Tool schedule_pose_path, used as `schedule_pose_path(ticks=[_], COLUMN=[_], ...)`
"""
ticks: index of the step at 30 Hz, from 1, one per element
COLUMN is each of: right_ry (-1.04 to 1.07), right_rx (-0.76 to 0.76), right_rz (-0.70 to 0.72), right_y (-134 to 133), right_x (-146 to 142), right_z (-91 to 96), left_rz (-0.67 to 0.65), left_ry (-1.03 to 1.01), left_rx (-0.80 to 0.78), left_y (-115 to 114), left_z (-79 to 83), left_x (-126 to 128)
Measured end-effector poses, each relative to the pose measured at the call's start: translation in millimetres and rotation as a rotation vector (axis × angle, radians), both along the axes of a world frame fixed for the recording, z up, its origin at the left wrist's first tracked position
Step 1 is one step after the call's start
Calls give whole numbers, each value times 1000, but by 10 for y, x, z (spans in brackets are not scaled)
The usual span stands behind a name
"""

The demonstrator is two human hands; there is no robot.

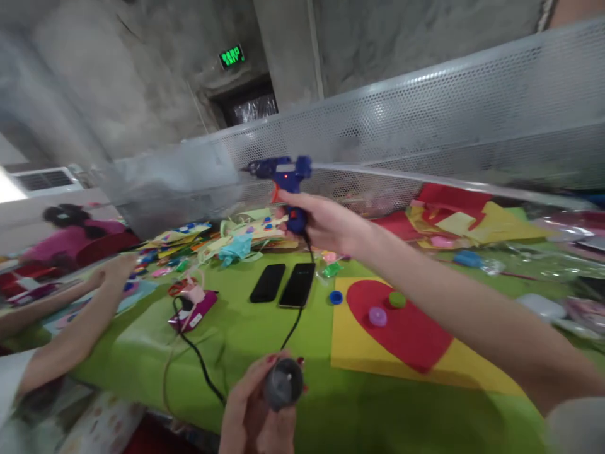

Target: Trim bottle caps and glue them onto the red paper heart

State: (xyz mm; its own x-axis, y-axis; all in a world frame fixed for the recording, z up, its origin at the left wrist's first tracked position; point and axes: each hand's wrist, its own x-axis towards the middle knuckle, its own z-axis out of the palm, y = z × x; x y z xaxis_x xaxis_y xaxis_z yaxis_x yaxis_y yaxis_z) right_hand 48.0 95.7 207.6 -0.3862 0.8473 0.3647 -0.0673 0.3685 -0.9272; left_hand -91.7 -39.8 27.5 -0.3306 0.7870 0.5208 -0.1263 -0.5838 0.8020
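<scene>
My right hand [314,221] is raised over the table, fingers wrapped round the handle of a blue hot glue gun [286,169]. Its nozzle points left, a small red light glows on its side, and a black cord hangs from the handle. Low in the view, my left hand [258,410] grips a grey round cap [284,382] with its round face towards me. Right of it lies a yellow sheet [347,340] bearing a red heart [411,340]. A purple cap [377,316] and a green cap [397,299] rest on the heart; a blue cap [336,297] sits by the sheet's edge.
Two phones, one left [267,283] and one right [297,285], lie on the green tablecloth [155,353]. A purple box [196,312] stands near the cord. Craft scraps [236,246] and coloured sheets [454,221] line the back. Another person's arms [89,315] reach in at left.
</scene>
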Motion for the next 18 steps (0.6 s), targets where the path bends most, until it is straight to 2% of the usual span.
schedule_pose_path(ticks=[2, 4, 6, 8, 11, 13, 18], right_ry=[58, 200, 286, 243, 196, 142, -145], right_rx=[-51, -155, -286, -365, -511, -555, -514], right_rz=[12, 17, -101, -274, -580, -726, -924], right_y=[-274, -581, -911, -1240, -1652, -1823, -1891], right_x=[419, 824, 1168, 1409, 1557, 1553, 1489], right_z=[-7, -144, -377, -638, -959, -1099, -1304], left_rz=[-87, -212, -395, -570, -736, -821, -927], left_ry=[-123, -181, -222, -301, -474, -578, -670], left_rx=[-46, -139, -251, -389, -594, -689, -843], left_y=[21, 66, 129, 193, 271, 314, 388], left_z=[63, 87, 81, 67, 63, 60, -18], left_x=[232, 424, 589, 751, 994, 1124, 1204])
